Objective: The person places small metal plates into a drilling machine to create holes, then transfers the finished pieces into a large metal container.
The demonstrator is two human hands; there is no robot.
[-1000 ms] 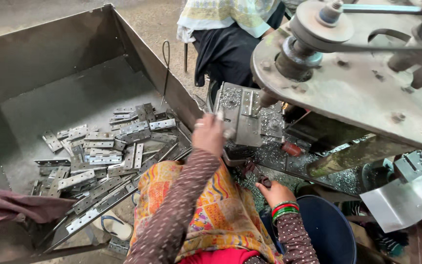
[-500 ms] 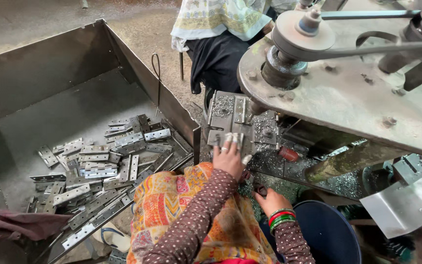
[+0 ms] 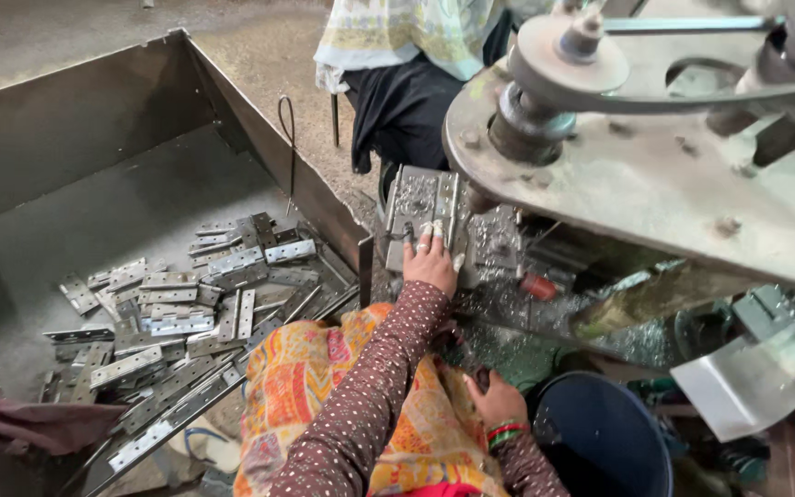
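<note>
My left hand [image 3: 431,258] lies flat on a grey metal hinge plate [image 3: 419,204] resting on the machine bed [image 3: 499,304], fingers pressing its near edge. My right hand [image 3: 492,398] is low by my lap, fingers curled around something small and dark that I cannot make out. Both arms wear brown dotted sleeves; bangles ring the right wrist. A second metal block [image 3: 492,241] sits just right of the plate, under the machine's big pulley arm [image 3: 655,175].
A large metal bin [image 3: 94,138] at left holds several loose hinges [image 3: 177,304]. A dark blue bucket [image 3: 600,433] stands at lower right. Another person in dark clothes [image 3: 407,101] sits beyond the machine. Metal shavings cover the bed.
My left hand moved from the bin side toward the machine and now rests on the hinge plate. My right hand stays low near my lap.
</note>
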